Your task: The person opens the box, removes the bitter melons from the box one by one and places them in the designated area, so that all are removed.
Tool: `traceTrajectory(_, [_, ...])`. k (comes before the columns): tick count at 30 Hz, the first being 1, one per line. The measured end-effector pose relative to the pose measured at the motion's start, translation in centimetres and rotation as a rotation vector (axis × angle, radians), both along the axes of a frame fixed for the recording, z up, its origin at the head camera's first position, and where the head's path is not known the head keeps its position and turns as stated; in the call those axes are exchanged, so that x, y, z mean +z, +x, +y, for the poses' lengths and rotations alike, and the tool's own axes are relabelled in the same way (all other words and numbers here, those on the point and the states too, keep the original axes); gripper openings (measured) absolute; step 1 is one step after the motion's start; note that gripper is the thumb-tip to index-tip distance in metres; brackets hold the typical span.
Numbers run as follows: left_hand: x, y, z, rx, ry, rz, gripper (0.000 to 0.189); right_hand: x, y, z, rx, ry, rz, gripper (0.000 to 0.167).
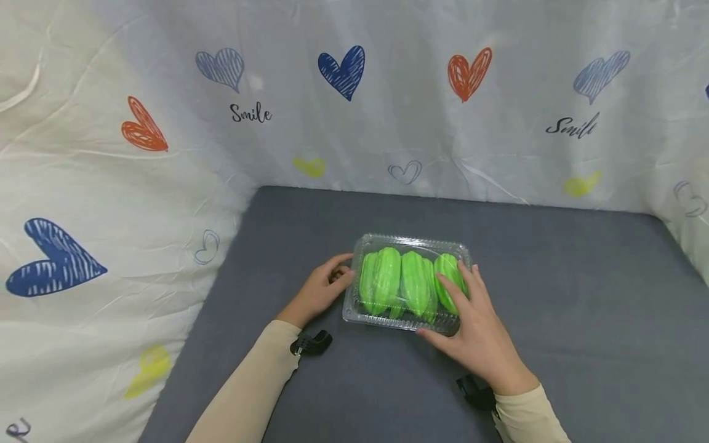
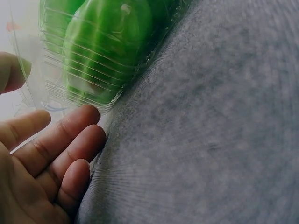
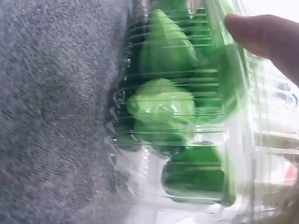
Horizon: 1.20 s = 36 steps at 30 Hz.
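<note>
A clear plastic clamshell box (image 1: 407, 237) sits on the grey cloth, its lid down over several bright green, ribbed pieces that look like toy star fruit (image 1: 386, 280). At the box's left edge is my left hand (image 1: 318, 289), thumb and forefinger by the rim. The left wrist view shows its loosely bent fingers (image 2: 77, 123) near the box's ridged side wall. My right hand (image 1: 476, 326) spreads over the right front corner, its thumb at the front rim and other fingers on the lid and right side. In the right wrist view, one fingertip (image 3: 245, 30) meets the lid's edge; the other fingers are hidden.
Grey cloth (image 1: 581, 307) covers the table under the box. A white curtain (image 1: 410, 111) printed with hearts and "Smile" hangs along the back and left side. Black straps (image 1: 312, 343) are on both wrists, below beige sleeves (image 1: 249, 387).
</note>
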<state>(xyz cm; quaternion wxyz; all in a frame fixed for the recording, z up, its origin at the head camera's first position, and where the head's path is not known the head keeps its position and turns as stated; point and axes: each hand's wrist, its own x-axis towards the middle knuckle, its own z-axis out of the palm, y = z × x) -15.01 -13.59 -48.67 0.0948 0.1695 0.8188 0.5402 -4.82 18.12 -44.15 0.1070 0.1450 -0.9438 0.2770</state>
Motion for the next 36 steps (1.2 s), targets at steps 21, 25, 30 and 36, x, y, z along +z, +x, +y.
traceTrajectory(21, [0.2, 0.1, 0.1, 0.019, -0.057, 0.011, 0.043, -1.1, 0.2, -0.2, -0.029, -0.017, 0.172, 0.090])
traceTrajectory(25, [0.2, 0.1, 0.1, 0.014, -0.056, 0.013, 0.042, -1.3, 0.3, -0.3, -0.040, -0.023, 0.187, 0.088])
traceTrajectory(30, [0.3, 0.1, 0.1, 0.005, -0.047, 0.025, 0.039, -1.4, 0.3, -0.4, -0.060, -0.028, 0.195, 0.085])
traceTrajectory(36, [0.3, 0.1, 0.1, 0.006, -0.048, 0.035, 0.038, -1.5, 0.3, -0.6, -0.060, -0.045, 0.206, 0.081])
